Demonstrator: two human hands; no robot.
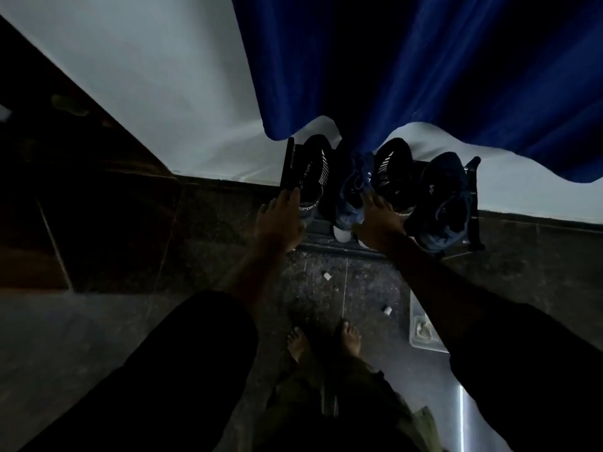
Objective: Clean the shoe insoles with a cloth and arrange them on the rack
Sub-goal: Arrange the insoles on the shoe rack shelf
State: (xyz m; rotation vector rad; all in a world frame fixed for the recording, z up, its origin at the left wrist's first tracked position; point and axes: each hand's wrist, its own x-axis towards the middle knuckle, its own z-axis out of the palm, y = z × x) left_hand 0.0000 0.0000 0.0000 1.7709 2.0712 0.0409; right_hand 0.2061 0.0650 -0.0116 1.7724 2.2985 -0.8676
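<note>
A low dark shoe rack (329, 241) stands against the wall under a blue curtain. On it sit a black sport shoe (315, 171), a blue shoe (354, 194), a second black sport shoe (393, 171) and another blue shoe (443, 197). My left hand (280, 220) reaches to the heel of the left black shoe with its fingers stretched out. My right hand (378, 220) reaches to the heel of the second black shoe, fingers extended over it. No insole or cloth shows in the dim light.
A blue curtain (424, 66) hangs over the rack's back. A clear plastic container (424, 331) lies on the dark floor at the right. Two small white bits (326, 276) (387, 310) lie on the floor before the rack. My bare feet (326, 344) stand below.
</note>
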